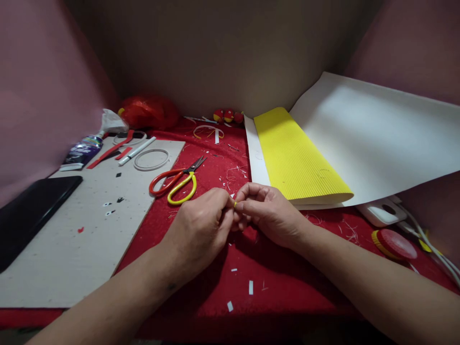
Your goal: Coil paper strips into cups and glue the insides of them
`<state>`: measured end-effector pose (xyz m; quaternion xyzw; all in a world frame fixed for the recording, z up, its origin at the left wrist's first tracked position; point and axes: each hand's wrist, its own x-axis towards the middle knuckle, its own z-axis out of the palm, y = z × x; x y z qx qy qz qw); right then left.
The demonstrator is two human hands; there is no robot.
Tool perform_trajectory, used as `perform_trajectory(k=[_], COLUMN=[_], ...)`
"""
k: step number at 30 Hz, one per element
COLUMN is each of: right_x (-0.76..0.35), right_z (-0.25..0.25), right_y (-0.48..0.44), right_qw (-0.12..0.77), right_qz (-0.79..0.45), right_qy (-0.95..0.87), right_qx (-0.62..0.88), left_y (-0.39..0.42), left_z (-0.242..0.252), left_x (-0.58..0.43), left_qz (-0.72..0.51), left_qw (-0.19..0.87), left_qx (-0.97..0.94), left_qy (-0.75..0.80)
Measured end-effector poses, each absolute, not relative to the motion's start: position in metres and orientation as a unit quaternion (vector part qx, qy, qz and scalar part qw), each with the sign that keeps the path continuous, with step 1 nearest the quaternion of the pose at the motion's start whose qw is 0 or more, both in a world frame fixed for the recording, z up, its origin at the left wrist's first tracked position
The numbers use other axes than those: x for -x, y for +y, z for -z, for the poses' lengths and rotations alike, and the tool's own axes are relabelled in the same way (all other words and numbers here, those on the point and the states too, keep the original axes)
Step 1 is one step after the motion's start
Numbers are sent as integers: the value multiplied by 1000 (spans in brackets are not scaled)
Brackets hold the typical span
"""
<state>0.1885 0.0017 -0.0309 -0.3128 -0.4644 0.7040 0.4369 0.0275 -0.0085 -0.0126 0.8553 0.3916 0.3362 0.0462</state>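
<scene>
My left hand (pixel 206 218) and my right hand (pixel 268 211) meet above the red cloth, fingertips pinched close together. Between them shows a tiny yellow piece (pixel 235 204), mostly hidden by the fingers; both hands appear to grip it. Just beyond my left hand lie scissors (pixel 181 182) with one red and one yellow handle, blades parted slightly and pointing away. Past my right hand rests a folded sheet of yellow corrugated paper (pixel 298 158) on a large white sheet (pixel 373 139). Small white paper scraps (pixel 250 287) are scattered on the cloth near my hands.
A pale board (pixel 89 268) at left bears a black device (pixel 36 211), a glue tube (pixel 82 151), a white pen (pixel 136 151), a ring (pixel 151 159) and small cut eyes. Small red-and-yellow figures (pixel 228 115) sit at the back. Right: red and yellow rolls (pixel 395 243), white cables (pixel 436 249).
</scene>
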Motion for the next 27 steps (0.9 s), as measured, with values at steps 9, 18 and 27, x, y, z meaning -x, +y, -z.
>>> perform_trajectory(k=[9, 18, 27], right_x=[-188, -189, -187], right_z=[29, 30, 31], right_y=[1, 1, 2], right_qw=[440, 440, 446], right_qz=[-708, -712, -712], right_qy=[-455, -453, -449], right_qx=[313, 308, 305], left_y=[-9, -9, -10], left_z=[12, 13, 13], left_x=[-28, -28, -28], left_qz=[-337, -334, -333], left_qw=[48, 44, 38], left_qx=[-856, -859, -857], left_qy=[388, 387, 390])
